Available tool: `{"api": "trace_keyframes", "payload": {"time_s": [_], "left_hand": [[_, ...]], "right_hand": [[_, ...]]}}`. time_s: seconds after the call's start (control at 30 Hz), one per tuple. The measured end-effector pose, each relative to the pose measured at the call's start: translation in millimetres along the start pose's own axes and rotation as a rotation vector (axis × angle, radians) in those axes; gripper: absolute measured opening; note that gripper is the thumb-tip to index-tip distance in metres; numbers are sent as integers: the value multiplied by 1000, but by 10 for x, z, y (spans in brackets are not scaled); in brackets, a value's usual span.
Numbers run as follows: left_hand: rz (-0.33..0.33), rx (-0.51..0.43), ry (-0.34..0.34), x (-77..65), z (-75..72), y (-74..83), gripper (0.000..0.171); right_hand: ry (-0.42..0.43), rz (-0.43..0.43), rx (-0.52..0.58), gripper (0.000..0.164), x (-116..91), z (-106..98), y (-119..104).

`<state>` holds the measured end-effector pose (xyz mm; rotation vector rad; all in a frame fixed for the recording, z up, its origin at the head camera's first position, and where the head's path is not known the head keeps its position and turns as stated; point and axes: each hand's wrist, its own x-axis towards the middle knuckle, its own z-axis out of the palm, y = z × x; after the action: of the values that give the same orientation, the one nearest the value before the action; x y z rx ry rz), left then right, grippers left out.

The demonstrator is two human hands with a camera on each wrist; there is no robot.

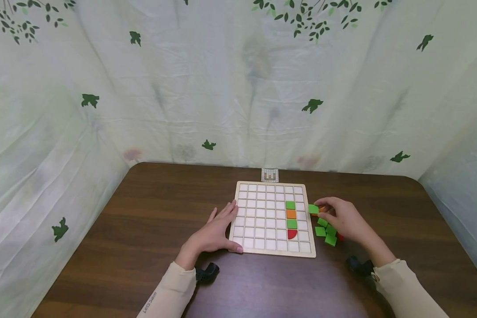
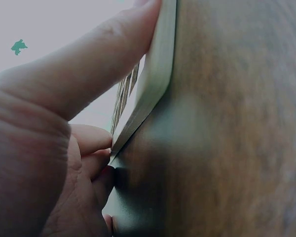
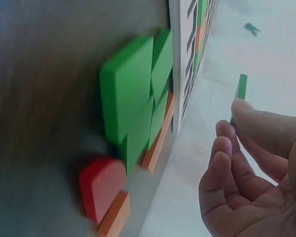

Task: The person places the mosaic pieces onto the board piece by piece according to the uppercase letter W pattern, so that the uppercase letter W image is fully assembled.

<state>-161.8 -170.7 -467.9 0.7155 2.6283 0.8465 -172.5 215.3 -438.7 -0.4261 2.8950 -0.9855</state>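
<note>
A pale wooden grid board (image 1: 276, 253) lies on the table. My left hand (image 1: 212, 235) rests at its left side, fingers spread along the edge and thumb on the near-left corner. Between thumb and fingertips my right hand (image 1: 345, 218) pinches a green square tile (image 3: 242, 87), raised just off the board's right edge. One column of the board holds a green tile (image 1: 290, 205), an orange tile (image 1: 291, 214), another green tile (image 1: 292, 224) and a red round-edged piece (image 1: 292, 234).
Below the right hand lie several loose green tiles (image 3: 126, 89), with a red round-edged piece (image 3: 102, 187) and orange pieces (image 3: 159, 134) among them. A small printed card (image 1: 270, 175) sits behind the board. A pale curtain (image 1: 222, 88) hangs beyond the dark table (image 1: 143, 221).
</note>
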Motion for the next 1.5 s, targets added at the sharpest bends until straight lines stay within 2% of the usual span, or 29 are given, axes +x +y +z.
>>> {"api": "trace_keyframes", "payload": {"time_s": [0.4, 0.7, 1.1, 1.5], "left_hand": [[-2, 7, 1, 2, -3, 1, 121], [-12, 6, -1, 12, -9, 10, 121], [-9, -11, -3, -2, -9, 7, 121], [-4, 18, 2, 1, 12, -16, 123]], "right_hand": [[-21, -42, 7, 29, -85, 181, -176], [-7, -167, 5, 24, -138, 292, -276], [-83, -120, -2, 21, -149, 407, -419], [-115, -168, -72, 22, -129, 496, -484]]}}
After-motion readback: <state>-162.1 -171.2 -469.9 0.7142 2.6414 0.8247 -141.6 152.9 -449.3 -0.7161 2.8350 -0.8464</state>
